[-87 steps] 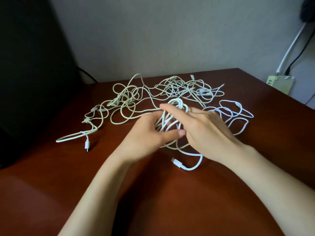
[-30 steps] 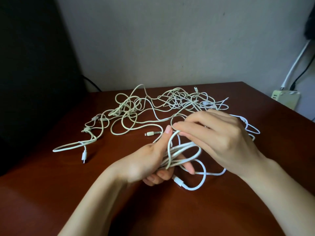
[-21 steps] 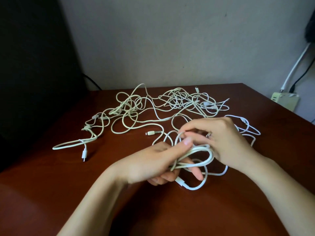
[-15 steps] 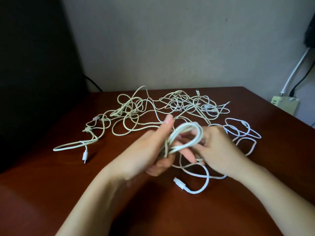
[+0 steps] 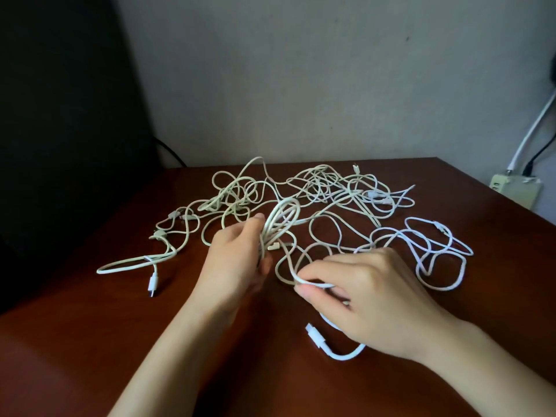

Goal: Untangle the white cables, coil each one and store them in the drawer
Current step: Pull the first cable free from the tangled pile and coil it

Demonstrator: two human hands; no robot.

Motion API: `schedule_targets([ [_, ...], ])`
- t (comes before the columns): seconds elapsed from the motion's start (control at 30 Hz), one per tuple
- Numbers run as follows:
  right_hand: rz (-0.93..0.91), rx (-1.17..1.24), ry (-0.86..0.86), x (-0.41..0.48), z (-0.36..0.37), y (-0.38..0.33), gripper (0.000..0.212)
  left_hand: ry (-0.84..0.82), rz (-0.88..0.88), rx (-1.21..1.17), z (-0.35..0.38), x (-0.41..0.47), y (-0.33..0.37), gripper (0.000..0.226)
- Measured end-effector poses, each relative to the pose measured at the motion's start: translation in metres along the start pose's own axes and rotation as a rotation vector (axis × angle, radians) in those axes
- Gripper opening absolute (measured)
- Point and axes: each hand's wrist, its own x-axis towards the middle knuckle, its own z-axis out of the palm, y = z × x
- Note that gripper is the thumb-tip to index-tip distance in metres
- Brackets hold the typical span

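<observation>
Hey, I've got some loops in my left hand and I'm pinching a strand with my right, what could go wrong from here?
1. The strand pinched by your right hand seems to run back into the tangle; a hard pull may tighten knots there.
2. The loops are gripped by your left hand only at their base, so they could spring apart.
3. The loose plug by your right hand might snag while you wind.
</observation>
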Motion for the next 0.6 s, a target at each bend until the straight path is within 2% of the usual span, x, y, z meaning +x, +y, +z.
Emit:
schedule_targets([
  [0.2, -0.164, -0.019, 0.014, 0.002, -0.005, -0.006, 0.024, 0.061, 0.167, 0.141, 0.004, -0.001, -0.006, 0.055],
  [0.3, -0.194, -0.033, -0.005, 0.003, -0.007, -0.008, 0.022, 0.009, 0.08, -0.055, 0.008, -0.003, -0.004, 0.055],
  [0.47, 0.037, -0.002, -0.036, 0.005, -0.024, 0.01, 0.021, -0.039, 0.016, -0.389, -0.001, 0.004, -0.001, 0.049],
  [0.6, 0.223, -0.085, -0.103, 0.003, -0.028, 0.028, 0.014, -0.068, -0.016, -0.457, -0.002, 0.004, -0.001, 0.048],
])
